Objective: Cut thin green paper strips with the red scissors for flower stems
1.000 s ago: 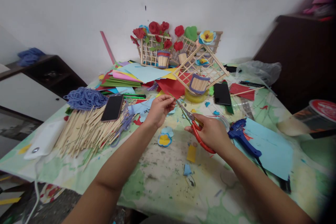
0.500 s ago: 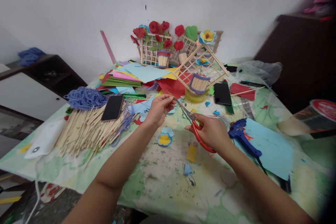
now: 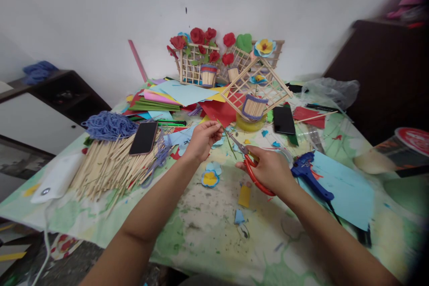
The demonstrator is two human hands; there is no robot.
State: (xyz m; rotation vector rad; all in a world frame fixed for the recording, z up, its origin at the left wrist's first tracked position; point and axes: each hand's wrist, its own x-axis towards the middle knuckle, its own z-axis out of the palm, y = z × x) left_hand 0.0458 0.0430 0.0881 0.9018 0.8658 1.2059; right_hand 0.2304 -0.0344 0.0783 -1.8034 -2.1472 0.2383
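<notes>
My left hand (image 3: 205, 141) is closed, pinching a thin green strip (image 3: 231, 146) between thumb and fingertips. The strip hangs down to the right, beside the scissors' blades. In my right hand (image 3: 272, 169) are scissors (image 3: 257, 180) with orange-red handles; their blades point up and left at the left fingertips. Whether the blades touch the strip I cannot tell. Below the hands, a blue and yellow paper flower (image 3: 210, 178) lies on the table, with a yellow paper piece (image 3: 244, 196) and a blue scrap (image 3: 239, 216) nearby.
Bamboo sticks (image 3: 100, 170), blue yarn (image 3: 109, 126) and a phone (image 3: 143, 138) lie left. Stacked coloured paper (image 3: 182, 93) and stick lattices (image 3: 256, 85) with paper flowers stand behind. At right are a blue glue gun (image 3: 313, 176), light-blue paper (image 3: 345, 187) and another phone (image 3: 284, 119).
The green strip has swung a little left and down, away from the scissors' blades. Both hands keep nearly the same place.
</notes>
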